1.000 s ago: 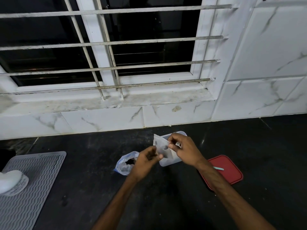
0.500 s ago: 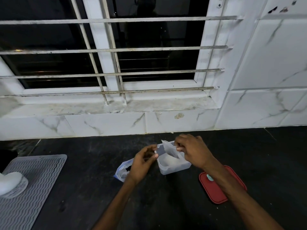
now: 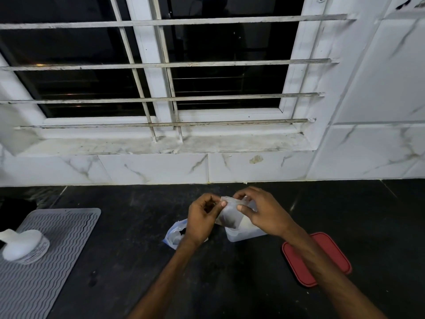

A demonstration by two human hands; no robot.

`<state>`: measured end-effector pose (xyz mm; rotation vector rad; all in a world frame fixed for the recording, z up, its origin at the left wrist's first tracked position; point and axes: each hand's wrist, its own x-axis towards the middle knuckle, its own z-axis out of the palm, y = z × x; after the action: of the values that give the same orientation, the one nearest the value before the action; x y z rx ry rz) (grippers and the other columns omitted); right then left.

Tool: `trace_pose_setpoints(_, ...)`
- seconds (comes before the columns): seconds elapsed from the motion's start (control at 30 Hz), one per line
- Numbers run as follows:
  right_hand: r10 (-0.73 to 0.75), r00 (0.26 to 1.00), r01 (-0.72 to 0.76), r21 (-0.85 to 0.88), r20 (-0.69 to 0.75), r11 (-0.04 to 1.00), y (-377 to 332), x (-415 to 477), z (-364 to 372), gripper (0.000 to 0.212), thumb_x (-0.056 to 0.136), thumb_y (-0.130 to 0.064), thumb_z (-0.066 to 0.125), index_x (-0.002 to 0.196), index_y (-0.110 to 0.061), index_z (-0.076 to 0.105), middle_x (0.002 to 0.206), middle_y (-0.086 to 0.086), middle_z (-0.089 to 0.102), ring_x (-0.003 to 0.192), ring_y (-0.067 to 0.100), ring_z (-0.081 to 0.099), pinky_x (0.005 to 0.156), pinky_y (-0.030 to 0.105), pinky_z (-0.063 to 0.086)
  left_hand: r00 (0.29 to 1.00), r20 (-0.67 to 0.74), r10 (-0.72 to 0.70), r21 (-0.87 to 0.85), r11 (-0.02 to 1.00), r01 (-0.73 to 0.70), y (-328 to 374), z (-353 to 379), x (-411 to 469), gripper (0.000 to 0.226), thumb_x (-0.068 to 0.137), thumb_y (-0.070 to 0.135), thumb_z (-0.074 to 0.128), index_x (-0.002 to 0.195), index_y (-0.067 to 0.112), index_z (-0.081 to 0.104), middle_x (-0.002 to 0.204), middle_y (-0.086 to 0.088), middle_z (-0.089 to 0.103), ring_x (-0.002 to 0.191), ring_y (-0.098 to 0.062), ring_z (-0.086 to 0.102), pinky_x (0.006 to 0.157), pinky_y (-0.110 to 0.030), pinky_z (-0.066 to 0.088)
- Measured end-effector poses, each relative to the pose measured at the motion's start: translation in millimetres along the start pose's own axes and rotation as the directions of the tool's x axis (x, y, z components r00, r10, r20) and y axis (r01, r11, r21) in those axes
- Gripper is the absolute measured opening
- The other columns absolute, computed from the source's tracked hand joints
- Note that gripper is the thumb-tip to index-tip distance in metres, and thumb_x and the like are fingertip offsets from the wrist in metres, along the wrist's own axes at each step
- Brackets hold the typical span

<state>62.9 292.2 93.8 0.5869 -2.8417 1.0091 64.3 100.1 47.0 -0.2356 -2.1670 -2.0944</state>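
Far left, cut by the frame edge: grey ribbed mat [image 3: 57,249] and white object [image 3: 21,246]. Half hidden behind the left hand [image 3: 201,219]: bluish plastic bag [image 3: 174,236], contents unclear. Between both hands, small clear pouch [image 3: 230,215], top edge pinched by left thumb and fingers, likewise by the right hand [image 3: 264,211], above a partly covered clear tub [image 3: 247,234]. Red lid [image 3: 293,259] crossed by the right forearm.

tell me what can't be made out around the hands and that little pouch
All in the head view:
What the small clear pouch holds: only a dark blur through the plastic.
Inside of the clear tub: hidden by the pouch and the right hand.
The crumpled bag: mostly behind the left hand.
The red lid: crossed by the right forearm.
The white object on the mat: cut off by the left edge.
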Motion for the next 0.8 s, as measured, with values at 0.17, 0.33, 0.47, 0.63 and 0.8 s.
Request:
trace_pose_setpoints(0.17, 0.032, 0.999, -0.032, 0.002, -0.037, 0.999, -4, 8, 15, 0.017, 0.088, -0.036, 0.061, 0.102, -0.028, 0.065, 0.098, -0.015, 0.066, 0.092, 0.004, 0.062, 0.084, 0.031, 0.053, 0.999, 0.023, 0.046, 0.042, 0.998, -0.047, 0, 3, 2, 0.007, 0.090, 0.010, 0.068, 0.085, 0.015, 0.069, 0.083, -0.008, 0.071, 0.082, -0.025, 0.069, 0.073, -0.036, 0.057)
trace_pose_setpoints(0.33, 0.064, 0.990, -0.055, 0.067, -0.129, 0.996, -9, 12, 18, 0.014, 0.084, -0.040, 0.063, 0.086, -0.027, 0.067, 0.084, -0.017, 0.066, 0.082, 0.002, 0.061, 0.074, 0.028, 0.052, 0.998, 0.008, 0.065, 0.099, 0.993, -0.066, 3, 1, 6, 0.023, 0.089, 0.011, 0.068, 0.079, 0.031, 0.066, 0.080, -0.004, 0.068, 0.079, -0.022, 0.067, 0.071, -0.034, 0.055)
trace_pose_setpoints(0.47, 0.079, 0.981, -0.069, 0.061, -0.178, 0.996, -10, 14, 22, 0.030, 0.078, -0.055, 0.055, 0.081, -0.028, 0.067, 0.078, -0.015, 0.065, 0.077, 0.004, 0.060, 0.068, 0.021, 0.049, 0.999, 0.000, 0.036, 0.070, 0.997, -0.036, 0, 0, 6, 0.018, 0.090, 0.011, 0.068, 0.082, 0.027, 0.069, 0.083, -0.007, 0.071, 0.083, -0.024, 0.070, 0.074, -0.040, 0.058)
trace_pose_setpoints(0.63, 0.109, 0.983, -0.101, 0.063, -0.148, 0.993, -5, 16, 27, 0.018, 0.081, -0.046, 0.065, 0.086, -0.030, 0.072, 0.083, -0.015, 0.069, 0.080, 0.002, 0.060, 0.071, 0.023, 0.049, 1.000, -0.029, -0.005, -0.028, 1.000, 0.004, -3, 0, 3, 0.006, 0.088, 0.006, 0.068, 0.094, 0.008, 0.070, 0.090, -0.008, 0.074, 0.090, -0.023, 0.071, 0.080, -0.032, 0.057)
trace_pose_setpoints(0.8, 0.196, 0.967, -0.167, 0.174, -0.161, 0.970, 2, 15, 27, 0.007, 0.076, -0.026, 0.080, 0.078, -0.026, 0.074, 0.074, -0.012, 0.072, 0.070, 0.000, 0.065, 0.067, 0.022, 0.053, 0.999, -0.024, -0.036, 0.055, 0.998, 0.037, -8, 0, 3, 0.009, 0.089, 0.007, 0.066, 0.087, 0.016, 0.066, 0.085, 0.000, 0.070, 0.085, -0.015, 0.067, 0.074, -0.028, 0.053)
